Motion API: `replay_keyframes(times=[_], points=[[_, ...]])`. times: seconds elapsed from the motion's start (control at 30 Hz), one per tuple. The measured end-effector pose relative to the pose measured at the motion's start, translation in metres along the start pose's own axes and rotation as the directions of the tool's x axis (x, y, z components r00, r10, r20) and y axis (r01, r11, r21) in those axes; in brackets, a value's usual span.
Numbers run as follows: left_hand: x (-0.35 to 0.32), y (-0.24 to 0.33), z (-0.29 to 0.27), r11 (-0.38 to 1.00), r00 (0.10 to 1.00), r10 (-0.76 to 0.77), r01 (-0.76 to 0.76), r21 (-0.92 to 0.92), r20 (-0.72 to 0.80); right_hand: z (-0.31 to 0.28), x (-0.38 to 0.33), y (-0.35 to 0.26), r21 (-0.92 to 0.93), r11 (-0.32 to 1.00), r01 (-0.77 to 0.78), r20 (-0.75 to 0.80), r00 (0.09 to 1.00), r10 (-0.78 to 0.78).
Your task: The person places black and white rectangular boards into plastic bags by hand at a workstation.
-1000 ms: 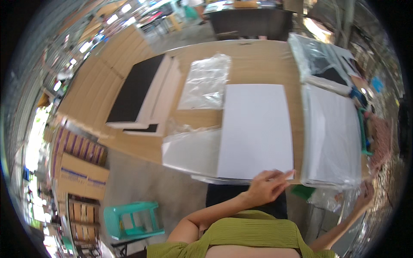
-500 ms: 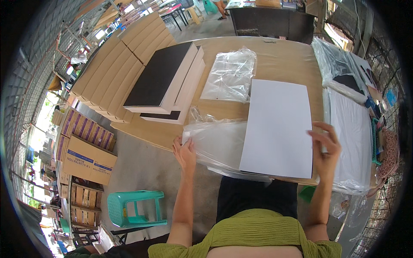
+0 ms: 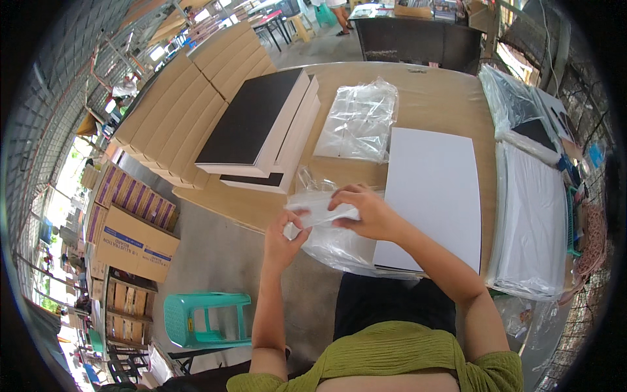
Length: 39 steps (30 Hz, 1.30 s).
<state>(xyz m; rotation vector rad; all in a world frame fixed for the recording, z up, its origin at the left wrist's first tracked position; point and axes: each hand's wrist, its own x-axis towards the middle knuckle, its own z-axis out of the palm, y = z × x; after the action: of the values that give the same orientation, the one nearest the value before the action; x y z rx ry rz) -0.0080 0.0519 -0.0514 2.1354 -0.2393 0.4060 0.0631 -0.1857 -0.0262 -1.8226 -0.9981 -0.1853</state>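
A clear plastic sleeve (image 3: 339,245) lies at the table's front edge, wrinkled and partly folded up. My left hand (image 3: 286,240) pinches its left end between thumb and fingers. Across from it, my right hand (image 3: 367,212) has its fingers bent around the raised plastic, close to the left fingertips. A white sheet or board (image 3: 434,196) lies flat beside the sleeve, under my right forearm; a darker layer shows along its lower edge. Whether the sleeve runs under the white board or around it, I cannot tell.
Behind lies a stack of clear plastic sleeves (image 3: 358,121). Thick black-topped board stacks (image 3: 251,121) and a row of brown cartons (image 3: 173,111) stand left. Plastic-wrapped white sheets (image 3: 532,222) fill the right edge. A green stool (image 3: 206,319) stands on the floor, lower left.
My right hand has left the white board's right edge and come across to the sleeve's left end. My left hand has stayed there, and the plastic between the hands is now lifted and bunched.
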Motion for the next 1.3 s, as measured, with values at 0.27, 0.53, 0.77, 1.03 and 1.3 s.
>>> replay_keyframes(times=[0.27, 0.53, 0.77, 1.03, 1.3], points=[[0.004, 0.019, 0.014, 0.92, 0.963, -0.25, 0.205, -0.333, -0.1, 0.026, 0.017, 0.02, 0.283, 0.943, -0.173, 0.111, 0.983, 0.147], [0.02, -0.011, 0.023, 0.935, 0.995, 0.095, -0.094, -0.341, -0.014, 0.02, 0.022, 0.022, 0.21, 0.978, -0.003, -0.295, 0.953, 0.066], [0.047, 0.044, -0.005, 0.904, 0.0, 0.162, 0.4, -0.149, 0.987, -0.012, 0.024, 0.024, 0.439, 0.599, -0.67, 0.895, 0.385, -0.225], [-0.013, 0.058, -0.013, 0.336, 0.441, 0.673, 0.533, -0.776, 0.594, -0.039, -0.051, -0.024, 0.969, 0.138, -0.203, 0.186, 0.238, -0.953], [-0.02, 0.027, 0.04, 0.259, 0.44, 0.651, 0.637, -0.726, 0.618, -0.116, -0.133, -0.016, 0.684, -0.118, -0.72, 0.729, 0.668, 0.146]])
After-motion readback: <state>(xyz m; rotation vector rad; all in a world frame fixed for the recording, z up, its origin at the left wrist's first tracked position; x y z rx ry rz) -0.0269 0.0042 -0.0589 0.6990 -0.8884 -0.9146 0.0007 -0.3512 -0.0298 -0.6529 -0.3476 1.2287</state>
